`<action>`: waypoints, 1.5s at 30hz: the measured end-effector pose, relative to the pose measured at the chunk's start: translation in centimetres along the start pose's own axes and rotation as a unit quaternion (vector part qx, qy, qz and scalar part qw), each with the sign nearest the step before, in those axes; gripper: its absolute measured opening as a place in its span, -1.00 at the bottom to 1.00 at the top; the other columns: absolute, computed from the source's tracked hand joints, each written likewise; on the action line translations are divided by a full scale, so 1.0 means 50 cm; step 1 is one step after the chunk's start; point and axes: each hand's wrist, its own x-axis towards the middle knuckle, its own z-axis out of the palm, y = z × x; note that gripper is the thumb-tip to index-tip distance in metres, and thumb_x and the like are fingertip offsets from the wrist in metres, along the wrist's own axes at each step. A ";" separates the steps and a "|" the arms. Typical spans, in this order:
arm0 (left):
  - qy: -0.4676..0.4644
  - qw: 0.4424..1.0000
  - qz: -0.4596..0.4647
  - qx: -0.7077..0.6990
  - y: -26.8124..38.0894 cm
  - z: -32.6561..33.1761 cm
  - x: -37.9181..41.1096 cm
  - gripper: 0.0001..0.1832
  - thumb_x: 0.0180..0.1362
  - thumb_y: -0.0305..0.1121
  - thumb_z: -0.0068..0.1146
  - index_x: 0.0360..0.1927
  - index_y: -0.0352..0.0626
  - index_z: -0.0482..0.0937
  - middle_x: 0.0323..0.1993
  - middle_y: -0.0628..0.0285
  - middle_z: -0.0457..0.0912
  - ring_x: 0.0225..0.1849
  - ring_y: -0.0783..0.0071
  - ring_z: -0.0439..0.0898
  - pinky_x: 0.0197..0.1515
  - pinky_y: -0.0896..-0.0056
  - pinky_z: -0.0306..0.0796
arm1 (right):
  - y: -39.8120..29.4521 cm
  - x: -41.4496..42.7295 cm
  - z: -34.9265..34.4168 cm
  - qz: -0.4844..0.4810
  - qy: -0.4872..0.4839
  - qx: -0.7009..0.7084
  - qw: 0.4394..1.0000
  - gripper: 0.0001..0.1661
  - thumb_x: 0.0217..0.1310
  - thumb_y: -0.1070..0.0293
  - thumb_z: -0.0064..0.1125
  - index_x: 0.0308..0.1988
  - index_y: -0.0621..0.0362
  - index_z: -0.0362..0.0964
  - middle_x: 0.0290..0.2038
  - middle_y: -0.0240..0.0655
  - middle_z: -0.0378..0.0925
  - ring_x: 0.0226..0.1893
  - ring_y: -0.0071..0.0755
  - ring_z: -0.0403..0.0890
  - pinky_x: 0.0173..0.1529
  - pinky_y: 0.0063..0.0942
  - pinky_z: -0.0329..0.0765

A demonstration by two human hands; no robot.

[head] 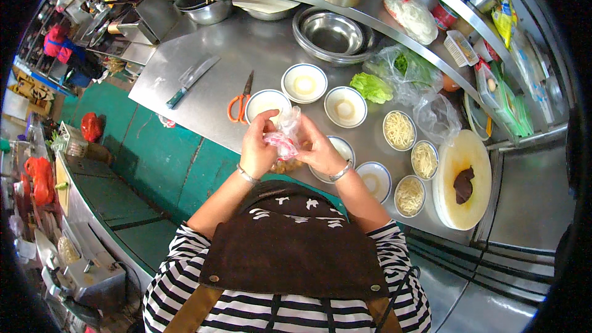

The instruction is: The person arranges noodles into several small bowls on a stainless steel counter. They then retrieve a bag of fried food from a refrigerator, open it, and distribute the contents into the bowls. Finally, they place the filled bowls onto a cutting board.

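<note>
Between my two hands is the gathered top of a clear plastic bag with red print [283, 141]. My left hand [259, 145] grips its left side and my right hand [320, 148] its right side. Brownish food pieces [285, 165] show below the bag's neck, partly hidden by my wrists. Just beyond my hands stands a white bowl with a blue rim [263, 101], beside orange-handled scissors [239, 104]. More such bowls, with a little pale liquid, stand at the far side [304, 83] and to the right [345, 107]. Another bowl [346, 150] is partly behind my right hand.
A knife [192, 82] lies at the left on the steel table [185, 48]. Three bowls of noodles [399, 130] stand right, beside a round cutting board [481, 171] with a dark piece of food. Lettuce [371, 88], plastic bags and nested steel bowls [330, 32] lie farther back. A person [64, 48] stands far left.
</note>
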 end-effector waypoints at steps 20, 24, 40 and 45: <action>-0.103 0.993 0.052 0.035 0.135 -0.025 0.025 -0.43 -0.03 -0.57 0.13 0.10 -0.27 0.25 -0.20 0.18 0.50 -0.17 0.48 0.52 -0.17 0.48 0.41 | -0.400 0.079 -0.107 -0.300 -0.006 0.275 0.913 -0.68 0.24 0.28 -0.06 -0.06 0.20 0.28 -0.17 -0.28 0.46 -0.18 -0.43 0.49 -0.06 -0.42 0.41; -0.019 0.965 0.047 -0.258 0.138 -0.042 0.083 -0.69 0.11 -0.59 -0.09 -0.04 -0.23 0.27 -0.35 0.12 0.54 -0.50 0.63 0.50 -0.57 0.64 0.39 | -0.372 0.142 -0.139 -0.339 0.156 0.117 0.920 -0.54 0.25 0.14 -0.06 0.04 0.20 0.24 0.01 -0.30 0.35 -0.01 -0.42 0.37 0.05 -0.39 0.32; 0.198 0.971 0.129 0.032 0.192 -0.079 0.194 -0.66 -0.05 -0.54 0.08 -0.12 -0.21 0.43 -0.26 0.19 0.51 -0.27 0.41 0.46 -0.19 0.47 0.34 | -0.359 0.118 -0.120 -0.071 -0.080 0.127 0.986 -0.32 0.10 0.42 0.06 0.19 0.29 0.02 -0.44 -0.41 0.47 -0.56 -0.68 0.40 -0.47 -0.73 0.36; 0.174 0.858 0.441 0.195 0.286 -0.050 0.076 -0.37 -0.26 -0.51 0.23 0.02 -0.25 0.38 -0.16 0.04 0.45 -0.18 0.07 0.45 -0.12 0.22 0.36 | -0.456 0.084 -0.062 -0.088 -0.068 0.229 0.967 -0.32 0.15 0.39 -0.05 0.22 0.35 -0.06 -0.28 -0.21 0.51 -0.45 -0.59 0.50 -0.44 -0.67 0.42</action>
